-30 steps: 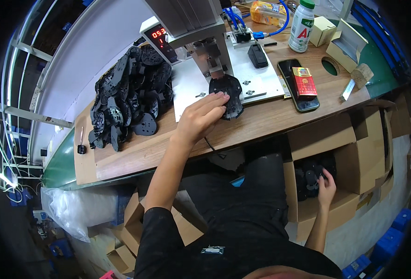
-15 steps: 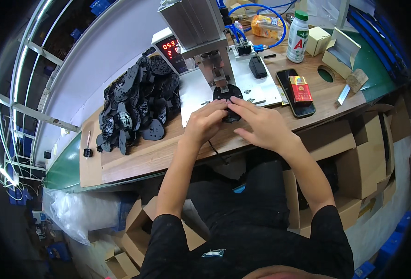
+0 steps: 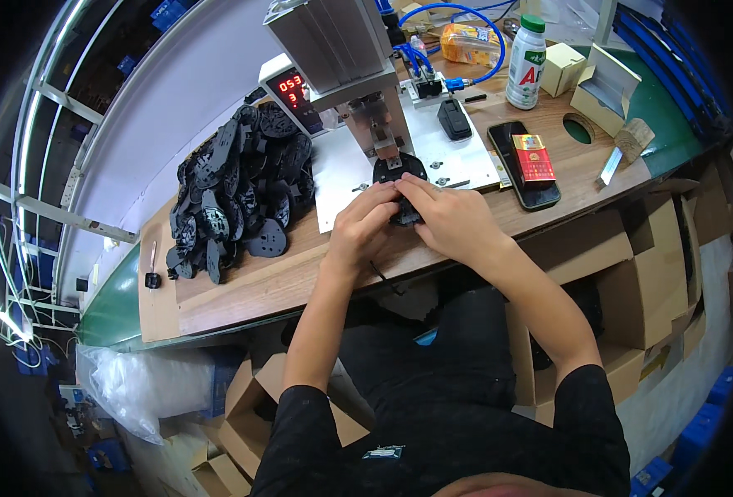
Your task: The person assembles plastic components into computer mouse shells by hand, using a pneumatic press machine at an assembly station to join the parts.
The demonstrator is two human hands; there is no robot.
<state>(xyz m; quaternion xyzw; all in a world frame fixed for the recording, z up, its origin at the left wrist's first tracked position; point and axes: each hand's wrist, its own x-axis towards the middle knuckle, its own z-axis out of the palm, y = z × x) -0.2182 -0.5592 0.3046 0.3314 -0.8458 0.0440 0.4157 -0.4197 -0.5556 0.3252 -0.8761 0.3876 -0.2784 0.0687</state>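
Note:
A black plastic part (image 3: 405, 214) sits under the head of a metal press (image 3: 376, 124), on its white base plate (image 3: 333, 195). From the left, my left hand (image 3: 361, 225) grips the near part of it, fingers bent over the edge. My right hand (image 3: 453, 217) closes on it from the right, thumb and fingers drawn together. The hands almost meet in front of the press, and they hide much of the part. Left of the press lies a heap of similar black plastic parts (image 3: 234, 186).
A display box (image 3: 290, 89) with red digits stands behind the heap. To the right are a black block (image 3: 454, 119), a phone (image 3: 540, 197) under a red packet (image 3: 534, 157), a white bottle (image 3: 527, 66) and small cartons (image 3: 605, 91). Cardboard boxes (image 3: 631, 290) stand below the table edge.
My right thumb and fingers have drawn in from a spread pose to close on the black part. The display's lower digit has changed. The whole view has shifted slightly.

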